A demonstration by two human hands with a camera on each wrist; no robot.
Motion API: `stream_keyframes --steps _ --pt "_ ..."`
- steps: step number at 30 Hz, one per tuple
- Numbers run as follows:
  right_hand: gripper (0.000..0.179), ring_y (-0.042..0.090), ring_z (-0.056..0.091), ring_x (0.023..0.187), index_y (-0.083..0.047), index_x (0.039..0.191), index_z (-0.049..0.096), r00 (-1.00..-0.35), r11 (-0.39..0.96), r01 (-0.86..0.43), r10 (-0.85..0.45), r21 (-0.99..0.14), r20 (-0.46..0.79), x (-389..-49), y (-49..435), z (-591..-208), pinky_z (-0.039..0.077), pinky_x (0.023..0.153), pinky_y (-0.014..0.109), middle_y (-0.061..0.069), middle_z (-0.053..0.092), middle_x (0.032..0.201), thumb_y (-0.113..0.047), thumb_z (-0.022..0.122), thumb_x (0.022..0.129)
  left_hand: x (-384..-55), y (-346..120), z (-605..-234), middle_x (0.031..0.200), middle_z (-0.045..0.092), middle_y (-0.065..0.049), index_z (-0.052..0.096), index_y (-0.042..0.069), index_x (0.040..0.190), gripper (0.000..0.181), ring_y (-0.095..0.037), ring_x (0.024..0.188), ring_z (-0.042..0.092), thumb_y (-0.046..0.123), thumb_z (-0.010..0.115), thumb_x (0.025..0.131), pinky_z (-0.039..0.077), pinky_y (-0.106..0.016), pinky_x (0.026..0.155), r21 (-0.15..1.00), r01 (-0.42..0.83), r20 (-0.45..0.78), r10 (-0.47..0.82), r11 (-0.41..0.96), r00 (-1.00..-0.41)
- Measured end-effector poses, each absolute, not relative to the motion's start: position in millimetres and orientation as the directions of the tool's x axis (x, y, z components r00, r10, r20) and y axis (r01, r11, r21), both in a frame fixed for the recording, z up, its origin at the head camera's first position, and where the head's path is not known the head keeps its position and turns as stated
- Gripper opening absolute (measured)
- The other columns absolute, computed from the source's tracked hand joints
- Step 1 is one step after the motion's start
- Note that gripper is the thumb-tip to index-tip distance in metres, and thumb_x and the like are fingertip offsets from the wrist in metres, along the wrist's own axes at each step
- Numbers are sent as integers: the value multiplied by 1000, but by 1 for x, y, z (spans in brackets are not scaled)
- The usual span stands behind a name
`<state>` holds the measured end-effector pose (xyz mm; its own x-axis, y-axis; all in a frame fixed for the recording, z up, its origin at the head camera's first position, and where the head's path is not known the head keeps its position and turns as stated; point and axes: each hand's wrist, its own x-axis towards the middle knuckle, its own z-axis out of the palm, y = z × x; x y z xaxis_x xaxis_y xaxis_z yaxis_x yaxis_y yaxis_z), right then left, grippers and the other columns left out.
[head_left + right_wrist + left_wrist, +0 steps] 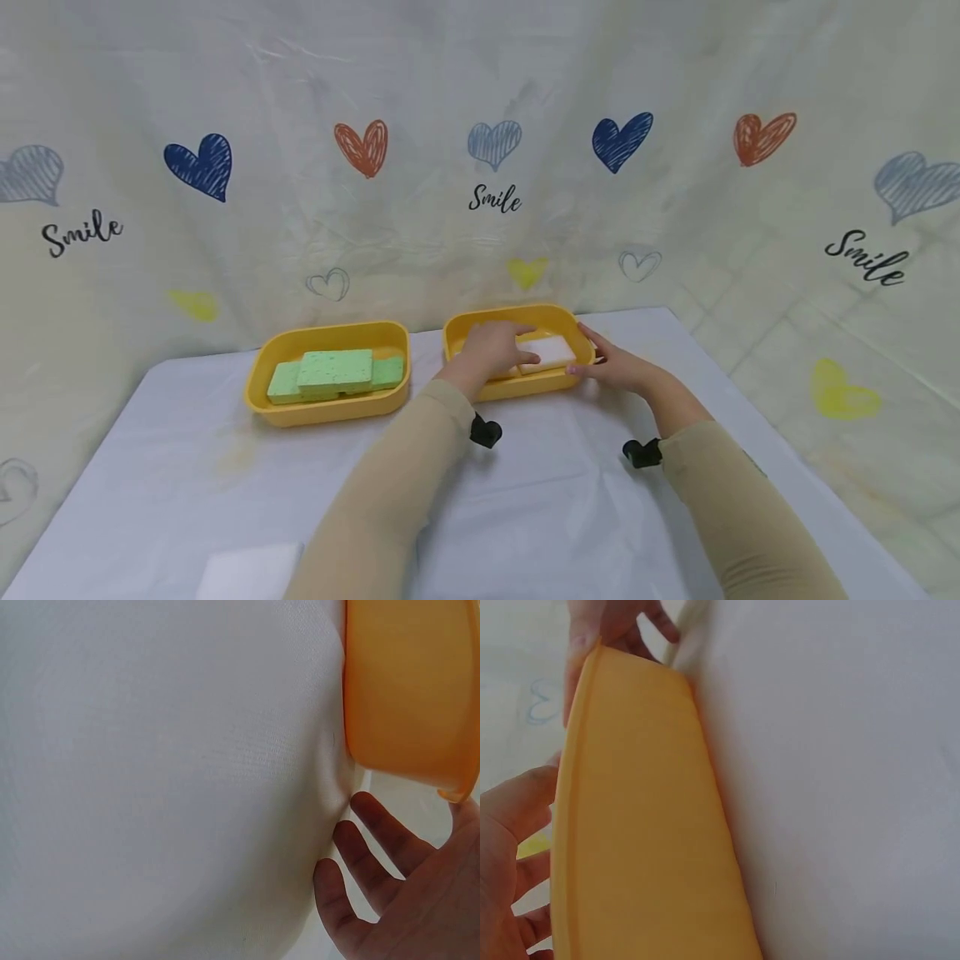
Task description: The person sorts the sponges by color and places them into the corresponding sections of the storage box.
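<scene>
Two yellow trays stand near the far edge of the table. My left hand [491, 348] reaches over the left part of the right tray [517, 387], thumb and forefinger spread apart. Beside those fingers, a pale pinkish-white block [551, 351] lies in the tray. Seen from the left wrist, the fingers [529, 791] are behind the tray's rim and partly hidden. At the tray's right end my right hand [618, 367] holds the rim. Its lower fingers [367, 862] extend below the end wall in the right wrist view, apart from the tray.
In the left yellow tray [330, 409] lie several light green speckled blocks [335, 370]. A white flat item [250, 572] is at the table's near left. Behind the white tabletop [540, 500] hangs a sheet [427, 233] printed with hearts.
</scene>
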<state>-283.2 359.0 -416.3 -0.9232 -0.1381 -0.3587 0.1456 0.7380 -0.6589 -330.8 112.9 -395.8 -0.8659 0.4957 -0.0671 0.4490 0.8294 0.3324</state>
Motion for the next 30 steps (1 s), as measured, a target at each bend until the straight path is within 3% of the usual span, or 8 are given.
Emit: stream_keyframes --steps 8,16,23,30 --pt "101 44 33 129 -37 159 -6 -921 739 159 -129 -655 -369 -284 359 -417 24 108 71 27 27 151 -57 65 89 -326 102 -386 144 54 9 50 39 145 66 -21 132 49 60 69 85 39 -42 109 371 461 -21 504 806 -864" --pt "103 45 32 131 -38 158 -5 -921 738 156 -131 -656 -367 -284 358 -417 21 109 72 26 25 153 -58 66 88 -314 79 -368 145 53 9 48 40 146 65 -20 133 48 59 68 87 42 -39 106 338 537 56 553 773 -831" --pt "103 45 31 132 -39 158 -7 -921 750 158 -123 -642 -370 -285 358 -419 21 109 72 27 24 154 -59 66 88 -301 50 -361 146 52 10 47 37 147 69 -20 135 47 60 68 86 41 -41 109 323 585 89 591 744 -802" --pt "108 46 33 130 -37 158 -10 -920 763 152 -123 -628 -373 -288 360 -421 24 108 72 30 25 151 -63 66 86 -289 16 -350 146 51 10 46 38 148 68 -20 136 46 56 70 86 39 -41 110 295 562 81 566 773 -820"
